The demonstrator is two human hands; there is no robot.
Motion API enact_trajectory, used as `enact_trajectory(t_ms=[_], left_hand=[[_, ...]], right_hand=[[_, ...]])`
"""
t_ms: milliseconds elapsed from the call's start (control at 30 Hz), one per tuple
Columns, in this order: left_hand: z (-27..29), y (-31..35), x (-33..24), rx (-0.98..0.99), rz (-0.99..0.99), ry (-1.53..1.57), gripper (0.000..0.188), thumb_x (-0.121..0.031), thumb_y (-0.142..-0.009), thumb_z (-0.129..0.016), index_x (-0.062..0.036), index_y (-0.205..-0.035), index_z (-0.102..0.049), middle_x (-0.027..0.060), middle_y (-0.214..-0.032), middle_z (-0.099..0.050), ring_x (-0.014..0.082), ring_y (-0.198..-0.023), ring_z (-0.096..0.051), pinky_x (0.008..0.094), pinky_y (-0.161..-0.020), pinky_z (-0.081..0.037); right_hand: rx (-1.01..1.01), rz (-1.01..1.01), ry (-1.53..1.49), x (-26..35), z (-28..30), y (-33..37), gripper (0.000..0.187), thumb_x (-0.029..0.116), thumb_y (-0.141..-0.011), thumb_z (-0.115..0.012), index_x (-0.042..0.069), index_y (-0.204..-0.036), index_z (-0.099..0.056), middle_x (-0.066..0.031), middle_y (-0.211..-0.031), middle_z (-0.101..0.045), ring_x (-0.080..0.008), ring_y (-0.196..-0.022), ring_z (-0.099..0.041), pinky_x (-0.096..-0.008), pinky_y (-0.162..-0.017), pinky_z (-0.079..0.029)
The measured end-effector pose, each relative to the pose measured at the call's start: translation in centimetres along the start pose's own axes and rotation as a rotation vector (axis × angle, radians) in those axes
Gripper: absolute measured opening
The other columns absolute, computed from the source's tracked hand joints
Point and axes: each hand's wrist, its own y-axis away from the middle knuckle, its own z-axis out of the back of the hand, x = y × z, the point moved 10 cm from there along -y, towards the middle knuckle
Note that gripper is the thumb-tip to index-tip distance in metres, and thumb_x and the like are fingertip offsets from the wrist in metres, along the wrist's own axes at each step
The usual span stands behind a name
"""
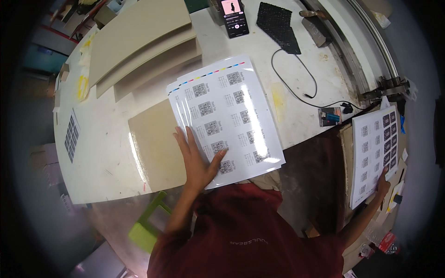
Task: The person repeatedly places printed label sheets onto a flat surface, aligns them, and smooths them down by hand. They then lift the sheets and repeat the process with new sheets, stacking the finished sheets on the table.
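Observation:
My left hand (pixel 198 169) lies with fingers spread on the lower left of a pile of glossy white sheets (pixel 232 125), printed with rows of square codes and a colour strip along the top. The pile sits at the table's near edge, its sheets slightly fanned. Off to the right, my right hand (pixel 383 186) is closed at the lower right edge of a second stack of printed sheets (pixel 359 160), which also carries a block of dark rounded labels. One finger shows there against the top sheet; the others are mostly hidden.
Beige boards (pixel 143 41) are piled at the back left, and another flat board (pixel 157 143) lies left of the sheets. A phone (pixel 235 21), a black mesh piece (pixel 280 25) and a cable (pixel 296 90) lie farther back. A metal rail (pixel 371 41) runs along the right; a green stool (pixel 148 224) stands below.

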Motion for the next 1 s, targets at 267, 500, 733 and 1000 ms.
enact_trajectory(t_ms=[267,500,733,1000], left_hand=[[0.4,-0.8,-2.3,-0.029,-0.155,-0.108,0.105,-0.035,-0.081,-0.081,0.0016,-0.155,-0.018,0.0355,-0.16,-0.005,0.049,-0.15,-0.009,0.0628,-0.117,-0.012],[-6.0,-11.3,-16.7,0.201,-0.902,-0.142,0.056,-0.054,-0.092,-0.06,-0.0078,-0.123,-0.067,0.0179,-0.142,-0.054,0.0357,-0.141,-0.04,0.0599,-0.118,-0.022],[-10.6,-13.6,-13.7,0.395,-1.009,-0.219,0.064,-0.06,-0.096,-0.049,-0.0027,-0.08,-0.073,0.0127,-0.084,-0.067,0.0276,-0.099,-0.064,0.05,-0.118,-0.029],[-9.5,-13.6,-13.0,0.388,-0.994,-0.096,0.055,-0.055,-0.094,-0.057,-0.0037,-0.08,-0.072,0.0115,-0.086,-0.067,0.0279,-0.102,-0.062,0.0508,-0.117,-0.029]], right_hand=[[-0.219,0.057,0.095,0.7,1.8,1.7,0.098,0.082,-0.077,-0.057,-0.014,-0.093,-0.07,-0.0351,-0.096,-0.068,-0.0489,-0.095,-0.067,-0.0542,-0.085,-0.053],[-0.279,0.079,0.063,2.0,2.4,1.0,0.092,0.076,-0.077,-0.065,-0.015,-0.095,-0.067,-0.0327,-0.098,-0.069,-0.0486,-0.093,-0.067,-0.0554,-0.081,-0.054],[-0.35,0.114,0.086,-0.1,3.1,1.3,0.074,0.061,-0.084,-0.067,-0.01,-0.105,-0.063,-0.0314,-0.1,-0.068,-0.0479,-0.095,-0.066,-0.0537,-0.083,-0.052],[-0.689,0.238,-0.316,-4.3,15.2,2.7,0.064,0.05,-0.095,-0.058,-0.008,-0.12,-0.06,-0.0273,-0.113,-0.066,-0.0437,-0.102,-0.064,-0.0505,-0.089,-0.049]])
